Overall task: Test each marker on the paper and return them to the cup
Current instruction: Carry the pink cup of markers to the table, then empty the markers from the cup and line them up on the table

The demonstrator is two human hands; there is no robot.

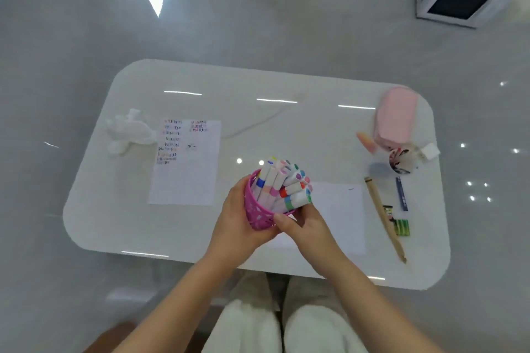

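Observation:
A pink lattice cup (256,213) full of several white markers (284,183) with coloured caps is tilted to the right above the table's near middle. My left hand (236,222) wraps round the cup's left side and base. My right hand (304,226) holds the cup's rim and lower right side, thumb on the rim. A blank white sheet (338,209) lies under and to the right of the hands. A second sheet (186,163) with rows of coloured test marks lies at the left.
On the white table (286,123): a crumpled tissue (127,132) at far left, a pink pouch (395,120), a small round patterned item (400,162) and white cube (430,150) at right, a wooden stick (384,218), a dark pen (401,193), green batteries (401,227).

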